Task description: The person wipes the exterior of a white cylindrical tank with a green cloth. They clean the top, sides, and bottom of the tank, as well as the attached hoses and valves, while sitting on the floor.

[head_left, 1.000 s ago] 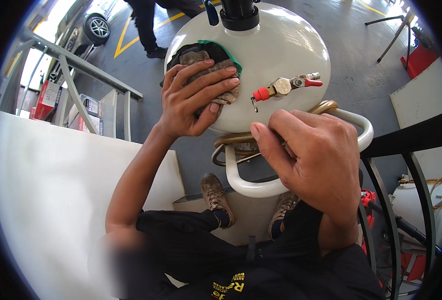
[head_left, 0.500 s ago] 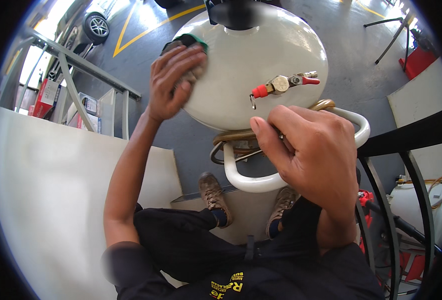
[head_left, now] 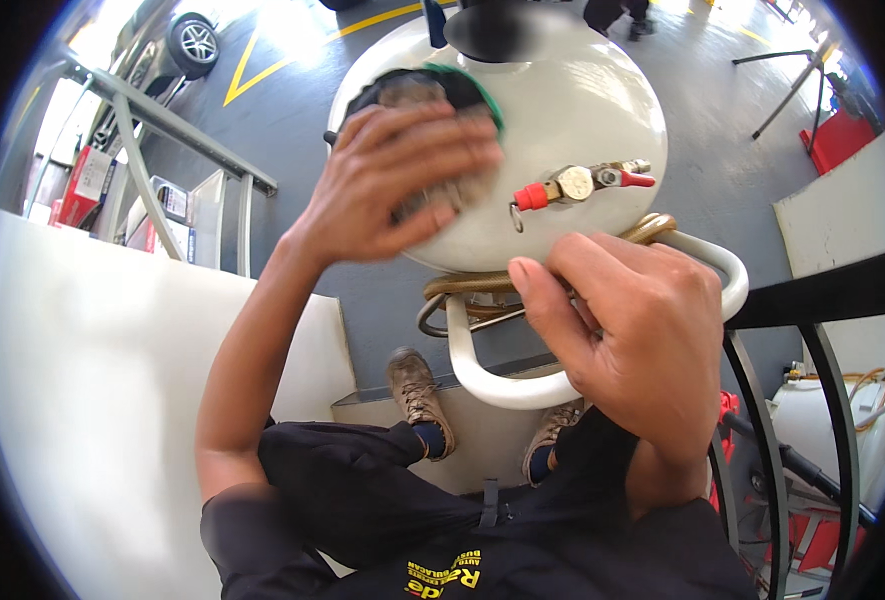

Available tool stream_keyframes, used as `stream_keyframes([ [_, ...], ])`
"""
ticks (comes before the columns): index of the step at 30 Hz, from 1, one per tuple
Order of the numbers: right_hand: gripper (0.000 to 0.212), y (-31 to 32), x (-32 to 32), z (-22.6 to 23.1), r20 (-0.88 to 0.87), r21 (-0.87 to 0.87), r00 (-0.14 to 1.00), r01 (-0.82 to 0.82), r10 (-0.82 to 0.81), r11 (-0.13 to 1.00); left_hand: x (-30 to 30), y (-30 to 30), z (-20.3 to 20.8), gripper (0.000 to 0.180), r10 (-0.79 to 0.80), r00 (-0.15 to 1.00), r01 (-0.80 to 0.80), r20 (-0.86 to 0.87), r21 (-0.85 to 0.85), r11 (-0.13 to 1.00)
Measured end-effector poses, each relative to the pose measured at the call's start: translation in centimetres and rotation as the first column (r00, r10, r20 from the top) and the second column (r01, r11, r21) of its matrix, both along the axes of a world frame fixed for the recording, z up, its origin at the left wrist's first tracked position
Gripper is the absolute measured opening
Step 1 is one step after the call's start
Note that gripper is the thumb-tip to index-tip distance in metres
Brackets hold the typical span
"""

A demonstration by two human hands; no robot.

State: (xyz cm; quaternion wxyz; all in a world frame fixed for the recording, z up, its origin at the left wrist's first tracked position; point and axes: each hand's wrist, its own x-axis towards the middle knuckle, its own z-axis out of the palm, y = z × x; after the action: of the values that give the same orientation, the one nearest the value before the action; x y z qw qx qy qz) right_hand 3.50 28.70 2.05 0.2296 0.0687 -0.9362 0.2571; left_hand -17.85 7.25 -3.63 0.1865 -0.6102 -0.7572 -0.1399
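Note:
My left hand (head_left: 393, 185), blurred by motion, presses a dark, greyish rag (head_left: 368, 100) with a green edge onto the left part of a rounded white tank (head_left: 603, 95). Its fingers lie bent over the rag. Closer to me, my right hand (head_left: 633, 320) is closed, thumb along the curled fingers, over the tank's white tubular handle (head_left: 478, 375); what is inside its fingers is hidden. Just beyond that hand, a brass valve (head_left: 573, 185) with a red cap and red lever sits on the tank. A brown hose (head_left: 473, 283) is coiled by the handle.
A white panel (head_left: 143, 400) stands at my left, below a grey metal frame (head_left: 163, 120) and some boxes (head_left: 88, 185). Black curved bars (head_left: 763, 420) rise at my right. A parked car's wheel (head_left: 195, 45), tripod legs (head_left: 793, 90) and another person's foot (head_left: 641, 25) appear farther off.
My left hand and the rag have slid right and slightly nearer across the tank. My right hand keeps its closed shape. A person's leg has come into view at the far edge.

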Motion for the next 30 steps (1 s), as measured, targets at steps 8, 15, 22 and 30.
stream_keyframes([
  [8,0.03,-0.7,-0.4,0.0,0.001,-0.048,1.0,-0.017,0.017,0.999,-5.8,1.4,-1.5,0.062,0.458,0.864,-0.501,0.212,0.262,0.825],
  [15,0.026,-0.5,-0.4,0.3,0.032,-0.026,0.999,-0.003,0.004,1.0,6.0,2.8,-0.7,0.069,0.156,0.987,-0.156,0.022,-0.018,0.988],
  [22,0.026,-0.8,-0.2,0.5,0.048,-0.062,0.999,-0.011,0.014,0.998,-6.0,-2.6,-2.1,0.056,0.125,0.976,-0.172,0.176,0.28,0.944],
  [30,0.033,-0.4,-0.3,0.4,0.059,0.034,0.998,0.031,-0.033,0.999,4.0,0.9,-2.0,0.052,-0.012,0.998,0.016,-0.059,0.064,0.998],
])
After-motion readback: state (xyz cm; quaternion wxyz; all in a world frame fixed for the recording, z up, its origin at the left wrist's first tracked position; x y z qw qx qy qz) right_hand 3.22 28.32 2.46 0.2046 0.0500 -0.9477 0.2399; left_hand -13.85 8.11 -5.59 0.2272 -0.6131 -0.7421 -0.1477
